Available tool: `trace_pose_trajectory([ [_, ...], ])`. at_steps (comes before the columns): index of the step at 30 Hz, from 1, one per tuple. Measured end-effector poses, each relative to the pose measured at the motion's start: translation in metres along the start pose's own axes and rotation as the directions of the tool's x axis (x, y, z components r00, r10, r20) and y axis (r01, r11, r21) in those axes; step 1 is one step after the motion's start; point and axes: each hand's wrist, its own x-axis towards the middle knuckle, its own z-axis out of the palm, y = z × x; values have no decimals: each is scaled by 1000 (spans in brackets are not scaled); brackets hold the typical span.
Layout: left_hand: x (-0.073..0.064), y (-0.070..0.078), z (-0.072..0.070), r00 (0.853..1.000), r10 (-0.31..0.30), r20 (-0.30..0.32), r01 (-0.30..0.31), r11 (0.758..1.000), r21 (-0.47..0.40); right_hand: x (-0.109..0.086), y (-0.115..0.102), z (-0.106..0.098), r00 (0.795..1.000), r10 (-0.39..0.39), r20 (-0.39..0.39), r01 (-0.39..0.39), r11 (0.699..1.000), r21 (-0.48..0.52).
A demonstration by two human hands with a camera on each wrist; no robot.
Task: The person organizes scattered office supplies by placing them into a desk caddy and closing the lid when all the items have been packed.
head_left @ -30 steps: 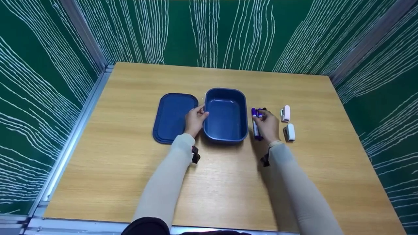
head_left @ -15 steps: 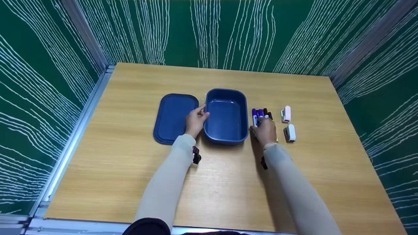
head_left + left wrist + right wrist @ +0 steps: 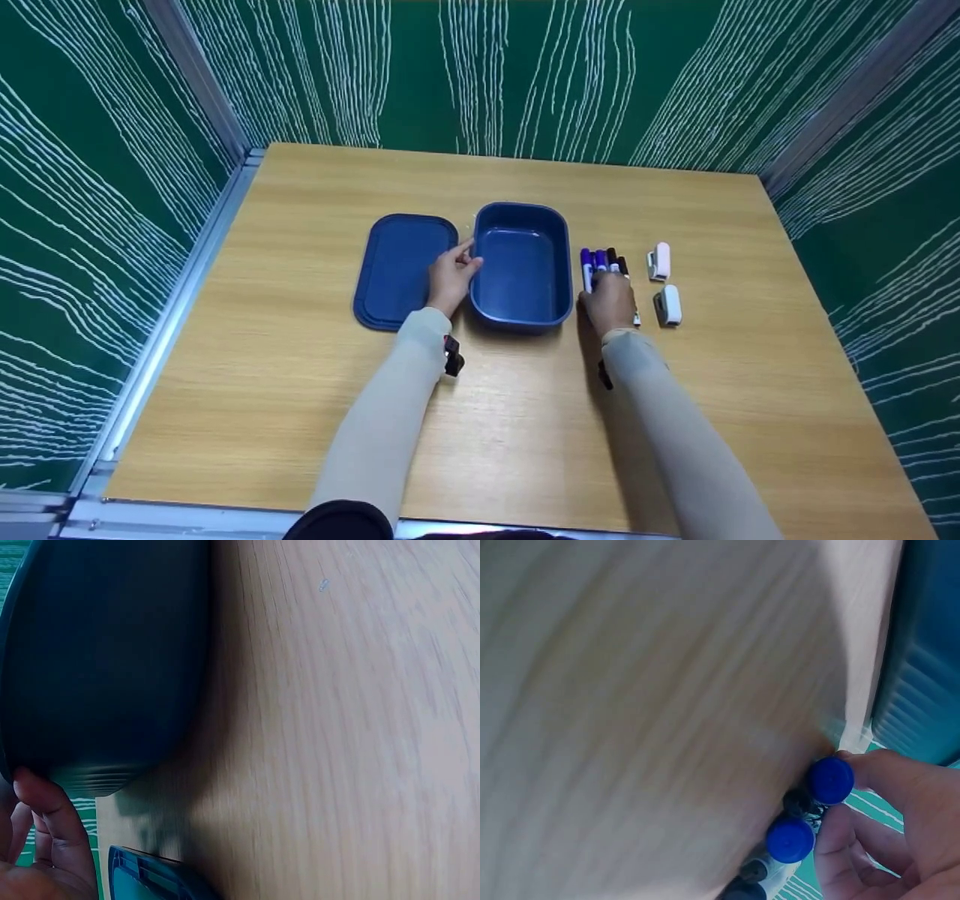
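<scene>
My left hand (image 3: pixel 448 277) holds the left wall of a deep blue plastic box (image 3: pixel 521 325), its digits at the rim. In the left wrist view a fingertip (image 3: pixel 31 791) presses the box's end by the rim. My right hand (image 3: pixel 609 300) is over a row of whiteboard markers (image 3: pixel 586 259) just right of the box, hiding their lower parts. Two have blue-purple caps and others black caps (image 3: pixel 611 256). In the right wrist view, thumb and fingers pinch the blue-ended marker (image 3: pixel 831 780) at the edge of the row.
The box's flat blue lid (image 3: pixel 409 262) lies on the wooden table (image 3: pixel 300 360), left of the box. Right of the markers are two small stapler-like objects, one pale pink (image 3: pixel 659 262) and one white (image 3: pixel 669 305). Green panels (image 3: pixel 420 75) with white lines surround the table.
My right hand has moved down the markers, from their upper ends toward their near ends, uncovering more caps. My left hand has stayed at the box.
</scene>
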Motion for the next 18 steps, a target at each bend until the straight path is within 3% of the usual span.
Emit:
trace_pose_trajectory([
  [6, 0, 1, 0, 1000, 0, -4, 0, 1000, 17, 0, 0, -2, 1000, -28, -7, 28, 1000, -6],
  [18, 0, 0, 0, 1000, -18, -5, 17, 1000, -26, 3, -1, -3, 999, 0, 50, -1, 1000, 18],
])
